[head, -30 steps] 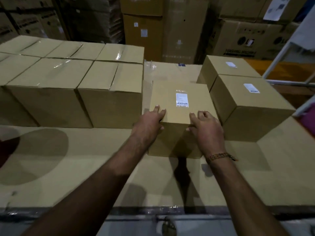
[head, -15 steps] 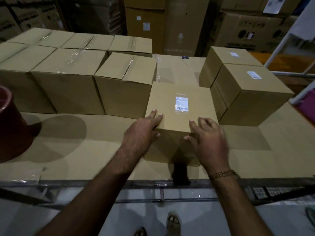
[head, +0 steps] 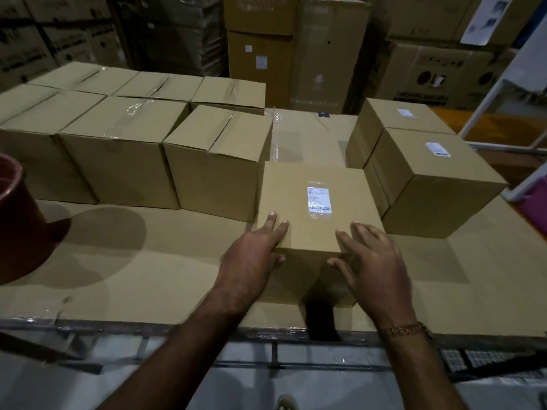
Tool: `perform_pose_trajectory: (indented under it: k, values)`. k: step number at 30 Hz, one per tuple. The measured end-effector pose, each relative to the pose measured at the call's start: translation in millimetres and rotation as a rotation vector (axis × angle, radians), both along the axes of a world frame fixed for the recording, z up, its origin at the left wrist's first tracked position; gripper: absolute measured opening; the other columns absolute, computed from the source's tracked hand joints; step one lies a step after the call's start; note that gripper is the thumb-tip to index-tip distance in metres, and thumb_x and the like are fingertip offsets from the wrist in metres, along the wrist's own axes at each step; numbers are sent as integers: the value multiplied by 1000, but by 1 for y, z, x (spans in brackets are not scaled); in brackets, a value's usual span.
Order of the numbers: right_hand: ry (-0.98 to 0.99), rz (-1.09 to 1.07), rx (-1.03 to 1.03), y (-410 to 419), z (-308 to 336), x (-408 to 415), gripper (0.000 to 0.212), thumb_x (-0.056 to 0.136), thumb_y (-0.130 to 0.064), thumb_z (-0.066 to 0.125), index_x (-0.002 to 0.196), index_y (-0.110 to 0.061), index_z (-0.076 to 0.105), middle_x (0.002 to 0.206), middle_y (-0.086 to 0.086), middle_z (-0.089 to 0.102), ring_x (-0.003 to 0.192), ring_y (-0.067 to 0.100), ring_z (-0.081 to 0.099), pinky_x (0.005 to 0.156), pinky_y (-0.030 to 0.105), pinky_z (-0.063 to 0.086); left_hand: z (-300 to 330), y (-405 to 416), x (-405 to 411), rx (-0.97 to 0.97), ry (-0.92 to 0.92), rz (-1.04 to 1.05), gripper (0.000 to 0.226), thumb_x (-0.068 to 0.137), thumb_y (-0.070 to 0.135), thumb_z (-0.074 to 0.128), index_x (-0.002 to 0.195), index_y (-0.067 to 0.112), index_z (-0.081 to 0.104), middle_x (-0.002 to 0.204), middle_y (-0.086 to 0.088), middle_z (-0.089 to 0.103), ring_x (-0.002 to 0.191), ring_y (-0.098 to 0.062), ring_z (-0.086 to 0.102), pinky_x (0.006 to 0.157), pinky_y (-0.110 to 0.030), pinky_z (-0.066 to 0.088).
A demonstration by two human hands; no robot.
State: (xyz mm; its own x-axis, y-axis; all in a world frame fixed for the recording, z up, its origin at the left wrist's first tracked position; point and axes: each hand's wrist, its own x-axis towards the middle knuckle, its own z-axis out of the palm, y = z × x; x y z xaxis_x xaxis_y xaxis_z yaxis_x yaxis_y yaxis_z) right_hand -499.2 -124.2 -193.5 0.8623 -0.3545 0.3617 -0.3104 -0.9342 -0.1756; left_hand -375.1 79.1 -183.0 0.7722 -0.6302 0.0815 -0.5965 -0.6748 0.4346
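Left hand point(head: 251, 261) and right hand point(head: 373, 269) press box point(head: 291, 187) bearing barcode label point(head: 318, 200).

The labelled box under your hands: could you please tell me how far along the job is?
Done, it seems: two boxes on the right carry white labels, and the middle box has its label too. In hand: the left hand and right hand rest flat on that box's near edge. Left: the taped boxes on the left show no labels on top.
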Motion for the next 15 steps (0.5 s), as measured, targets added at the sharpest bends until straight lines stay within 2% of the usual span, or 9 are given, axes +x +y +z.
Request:
perform_pose_trajectory:
  k: [5, 11, 13, 15]
  values:
    - [-12, 7, 4, -18, 0, -1, 58, 83, -42, 86, 136, -25, 70, 147, 8, 62, 138, 31, 51, 108, 47, 47, 2, -13, 2, -5, -23, 4, 77, 99, 29, 70, 162, 39, 27, 171, 16, 13, 143, -21, 48, 111, -43, 49]
    - [15, 37, 22, -36, 5, 4, 58, 80, -51, 85, 133, -29, 72, 143, 2, 61, 133, 25, 50, 104, 47, 48, 5, -18, 8, 4, -141, -21, 78, 94, 40, 73, 160, 40, 32, 169, 16, 23, 138, -19, 53, 107, -38, 50]
    - [-5, 62, 50, -42, 10, 7, 58, 78, -62, 80, 126, -30, 75, 137, -3, 63, 128, 20, 51, 100, 45, 49, 10, -19, 11, 39, -177, -33, 79, 91, 49, 74, 159, 41, 34, 169, 15, 27, 136, -18, 55, 106, -38, 51]
    - [-42, 90, 82, -46, 15, 12, 57, 80, -74, 70, 117, -31, 77, 130, -8, 64, 122, 16, 52, 97, 43, 48, 17, -18, 12, 52, -217, -41, 77, 86, 64, 72, 154, 39, 45, 164, 15, 38, 130, -17, 60, 101, -38, 54]
